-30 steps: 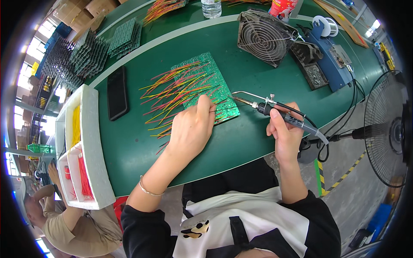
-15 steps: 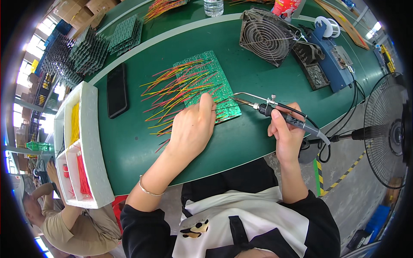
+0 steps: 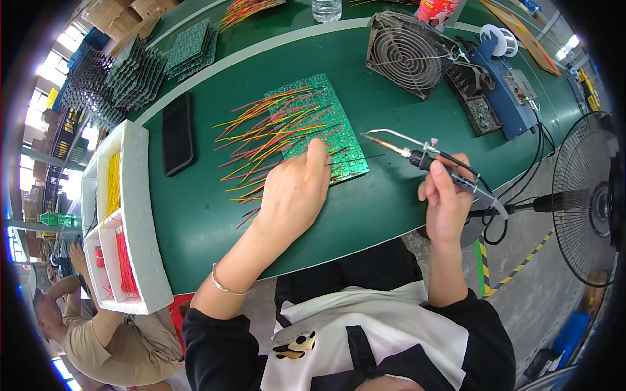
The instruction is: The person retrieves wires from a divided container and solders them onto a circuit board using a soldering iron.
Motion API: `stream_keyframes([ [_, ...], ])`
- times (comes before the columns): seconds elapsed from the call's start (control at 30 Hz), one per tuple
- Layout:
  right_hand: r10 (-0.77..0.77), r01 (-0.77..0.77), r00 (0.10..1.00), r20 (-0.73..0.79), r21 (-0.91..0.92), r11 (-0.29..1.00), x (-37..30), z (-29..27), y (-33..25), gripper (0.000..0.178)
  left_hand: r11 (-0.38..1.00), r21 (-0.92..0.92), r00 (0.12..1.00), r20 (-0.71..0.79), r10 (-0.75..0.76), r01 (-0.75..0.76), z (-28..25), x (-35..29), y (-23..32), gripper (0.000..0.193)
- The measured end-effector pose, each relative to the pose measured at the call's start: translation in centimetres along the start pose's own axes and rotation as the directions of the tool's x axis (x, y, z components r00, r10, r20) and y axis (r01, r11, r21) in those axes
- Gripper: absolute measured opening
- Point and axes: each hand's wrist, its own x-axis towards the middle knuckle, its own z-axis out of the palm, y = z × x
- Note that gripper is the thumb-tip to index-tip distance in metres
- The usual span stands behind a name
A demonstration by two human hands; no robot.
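A green circuit board panel [image 3: 336, 114] lies on the green tabletop, with several red and yellow wires [image 3: 261, 140] fanning out from it to the left. Over its near part, my left hand [image 3: 297, 189] pinches a thin black wire [image 3: 365, 157], whose end sticks out to the right past the board's edge. My right hand [image 3: 450, 202] grips a soldering iron [image 3: 424, 159] that has a thin curved metal feed tube clamped along it. The iron's tip is in the air right of the board, apart from the wire. My left fingertips are partly hidden behind the hand.
A white foam box [image 3: 140, 215] of yellow and red wires stands left, beside a black phone [image 3: 178, 133]. Far right are a square fan [image 3: 407, 55] and a blue solder feeder [image 3: 502, 85] with a spool. Stacked boards [image 3: 134, 75] stand far left; another person [image 3: 124, 339] sits at lower left.
My right hand has drawn the soldering iron to the right, away from the board. The black wire's end now shows free. My left hand has hardly moved.
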Motion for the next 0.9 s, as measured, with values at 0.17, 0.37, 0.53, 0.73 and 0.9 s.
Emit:
stream_keyframes([
  [0.17, -0.039, 0.039, 0.995, -0.092, 0.002, 0.999, 1.5, -1.2, -0.4, 0.008, 1.000, 0.005, 1.000, 0.006, -0.002, 0.002, -0.2, 0.0, 0.2, 0.013],
  [0.37, -0.035, 0.034, 0.995, -0.094, -0.015, 0.999, 1.3, -1.2, -0.1, 0.009, 0.998, 0.046, 0.999, 0.020, -0.035, 0.034, -0.8, 0.0, 0.5, 0.010],
  [0.53, -0.043, 0.047, 0.994, -0.103, 0.035, 0.998, 1.3, -1.6, -0.3, 0.008, 0.987, 0.146, 0.978, -0.185, 0.092, -0.065, -3.0, 0.5, -0.4, 0.004],
  [0.73, -0.082, 0.086, 0.989, -0.119, 0.029, 0.996, 1.3, -1.6, 0.2, 0.009, 0.988, -0.136, 0.996, -0.041, -0.077, 0.071, -3.8, -0.1, 1.2, 0.006],
  [0.9, -0.062, 0.066, 0.992, -0.110, 0.031, 0.997, 1.2, -1.7, 0.0, 0.012, 0.976, -0.213, 0.992, 0.129, -0.018, 0.045, -3.6, -0.4, 1.3, 0.014],
])
